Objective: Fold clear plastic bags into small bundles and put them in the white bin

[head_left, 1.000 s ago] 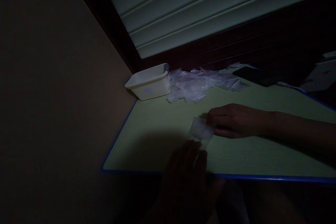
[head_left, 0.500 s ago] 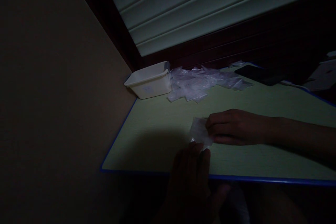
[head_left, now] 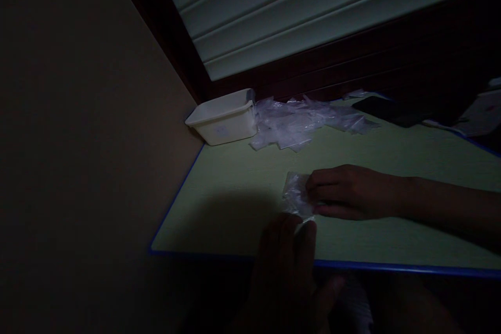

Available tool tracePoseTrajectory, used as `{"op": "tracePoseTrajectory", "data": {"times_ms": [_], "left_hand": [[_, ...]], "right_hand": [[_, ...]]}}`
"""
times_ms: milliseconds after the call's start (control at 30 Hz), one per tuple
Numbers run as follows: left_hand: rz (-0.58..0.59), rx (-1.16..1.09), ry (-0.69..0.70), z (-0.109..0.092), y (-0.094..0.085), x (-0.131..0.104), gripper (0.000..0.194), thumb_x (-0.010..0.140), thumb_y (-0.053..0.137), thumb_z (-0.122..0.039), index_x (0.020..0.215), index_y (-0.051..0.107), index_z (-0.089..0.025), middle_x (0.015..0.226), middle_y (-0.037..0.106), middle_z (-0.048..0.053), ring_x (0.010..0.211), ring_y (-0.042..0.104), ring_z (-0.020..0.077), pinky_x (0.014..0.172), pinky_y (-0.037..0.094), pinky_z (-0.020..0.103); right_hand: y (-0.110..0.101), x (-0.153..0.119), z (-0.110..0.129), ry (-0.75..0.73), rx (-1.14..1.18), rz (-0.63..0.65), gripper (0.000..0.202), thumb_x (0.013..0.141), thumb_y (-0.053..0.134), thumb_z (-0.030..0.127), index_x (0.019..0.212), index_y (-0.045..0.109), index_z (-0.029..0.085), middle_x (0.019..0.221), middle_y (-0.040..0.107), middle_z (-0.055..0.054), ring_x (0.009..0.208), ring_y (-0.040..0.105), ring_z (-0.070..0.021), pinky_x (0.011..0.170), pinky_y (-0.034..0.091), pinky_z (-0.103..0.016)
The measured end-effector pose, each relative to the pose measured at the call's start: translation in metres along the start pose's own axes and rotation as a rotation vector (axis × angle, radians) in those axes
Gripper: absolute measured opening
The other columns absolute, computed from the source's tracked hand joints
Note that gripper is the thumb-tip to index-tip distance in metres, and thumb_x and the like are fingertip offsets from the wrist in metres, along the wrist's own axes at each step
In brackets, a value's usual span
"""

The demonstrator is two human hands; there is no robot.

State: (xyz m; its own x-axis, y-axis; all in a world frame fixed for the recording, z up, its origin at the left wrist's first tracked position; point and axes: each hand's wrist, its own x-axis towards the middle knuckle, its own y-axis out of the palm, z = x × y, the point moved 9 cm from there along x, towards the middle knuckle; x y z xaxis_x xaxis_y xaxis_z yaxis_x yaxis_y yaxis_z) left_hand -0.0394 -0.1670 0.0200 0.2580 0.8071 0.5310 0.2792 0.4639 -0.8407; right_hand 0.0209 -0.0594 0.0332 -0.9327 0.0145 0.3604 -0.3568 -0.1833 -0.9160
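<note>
A small clear plastic bag (head_left: 294,193) lies flat on the pale green tabletop (head_left: 235,167), crinkled and shiny towards its near edge. From the right, my right hand (head_left: 344,192) rests over the bag's right side, its fingers curled down and closed on the film; their tips are partly hidden. My left hand (head_left: 287,261) reaches up from the table's near edge in deep shadow. Its fingers stretch forward with the tips touching the bag's near edge, and its thumb stands apart to the right.
A white plastic bin (head_left: 227,124) stands at the back left against the wall. Beside it spreads a heap of clear plastic bags (head_left: 293,120). A dark flat object (head_left: 385,110) lies at the back right. Blue edging (head_left: 391,268) runs along the table's front.
The bag's near part looks more wrinkled and shiny than before. Both hands stay at the bag with only slight finger movement. The view has shifted a little.
</note>
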Motion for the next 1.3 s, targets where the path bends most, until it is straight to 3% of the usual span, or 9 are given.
{"op": "tracePoseTrajectory", "data": {"times_ms": [300,533,1033,1300], "left_hand": [[0.036,-0.009,-0.016,0.001,0.003,0.0,0.066,0.078,0.063,-0.051,0.129,0.049,-0.012,0.125,0.056,0.021,0.113,0.053,0.0344,0.088,0.052,0.052],[0.011,-0.024,0.003,0.001,0.0,0.001,0.052,0.083,0.058,-0.05,0.118,0.055,-0.012,0.112,0.062,0.018,0.101,0.06,0.0302,0.084,0.055,0.047],[-0.077,0.021,0.071,-0.003,-0.01,-0.002,0.036,0.088,0.056,-0.033,0.114,0.058,-0.007,0.111,0.066,0.014,0.107,0.06,0.0257,0.089,0.056,0.041],[-0.107,0.005,0.073,-0.004,-0.012,-0.001,0.036,0.087,0.058,-0.033,0.113,0.059,-0.007,0.109,0.067,0.013,0.108,0.06,0.0247,0.091,0.056,0.039]], "right_hand": [[-0.005,-0.001,0.004,-0.029,0.095,0.015,0.019,0.091,0.051,0.022,0.104,0.063,0.016,0.103,0.063,-0.011,0.093,0.061,-0.0174,0.078,0.05,-0.028],[-0.004,-0.002,0.005,-0.059,0.117,0.018,0.016,0.093,0.05,0.019,0.097,0.065,0.016,0.1,0.062,-0.009,0.088,0.06,-0.0146,0.074,0.048,-0.026],[-0.004,-0.001,0.011,-0.091,0.07,0.028,0.017,0.093,0.05,0.02,0.097,0.065,0.016,0.1,0.063,-0.009,0.086,0.062,-0.0139,0.072,0.048,-0.025],[0.001,-0.002,0.009,-0.061,0.042,0.041,0.02,0.095,0.049,0.023,0.099,0.067,0.015,0.1,0.064,-0.009,0.086,0.062,-0.0145,0.073,0.049,-0.025]]}}
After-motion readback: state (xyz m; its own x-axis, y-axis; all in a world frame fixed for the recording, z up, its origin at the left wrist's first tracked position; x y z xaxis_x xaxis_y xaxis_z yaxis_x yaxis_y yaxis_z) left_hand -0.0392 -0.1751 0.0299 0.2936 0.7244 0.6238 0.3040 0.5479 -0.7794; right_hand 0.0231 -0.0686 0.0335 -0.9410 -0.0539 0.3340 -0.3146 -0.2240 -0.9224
